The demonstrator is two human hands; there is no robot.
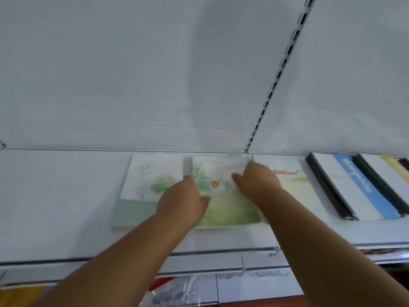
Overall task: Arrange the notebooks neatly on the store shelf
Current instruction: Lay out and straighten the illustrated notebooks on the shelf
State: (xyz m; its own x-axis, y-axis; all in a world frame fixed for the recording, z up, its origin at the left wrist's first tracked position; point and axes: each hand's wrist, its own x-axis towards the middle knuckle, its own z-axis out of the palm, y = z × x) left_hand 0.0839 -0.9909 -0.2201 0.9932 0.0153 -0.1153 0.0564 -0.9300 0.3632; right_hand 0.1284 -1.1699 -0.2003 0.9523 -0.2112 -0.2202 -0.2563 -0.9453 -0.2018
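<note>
— Notebooks first: what do they look like?

— Three with pale watercolour covers lie flat in a row on the white shelf (55,196). The left notebook (143,191) shows a green bush over a green band, with a few lines of small writing near the top. The middle notebook (223,204) shows fir trees, a small orange roof and a green meadow. The right notebook (294,185) shows a red strip and faint yellow-green ground.

— And the hands?

— Both are on the middle notebook. The left hand (183,200) holds its left edge, thumb lying on the cover, the fingers out of sight past that edge. The right hand (256,180) grips near its top right part, thumb pressed on the cover, fingers curled under the palm.

— What else sits on the shelf?

— Further right, dark-spined books (354,187) lie side by side, one with a blue stripe, the next with a yellow one.

— Anything hard to make out?

— The writing on the covers is too blurred to read. The right forearm hides part of the right notebook, and the books at the far right are cut off by the frame. Below the shelf, something red and some clear plastic wrap (174,289) show only partly.
</note>
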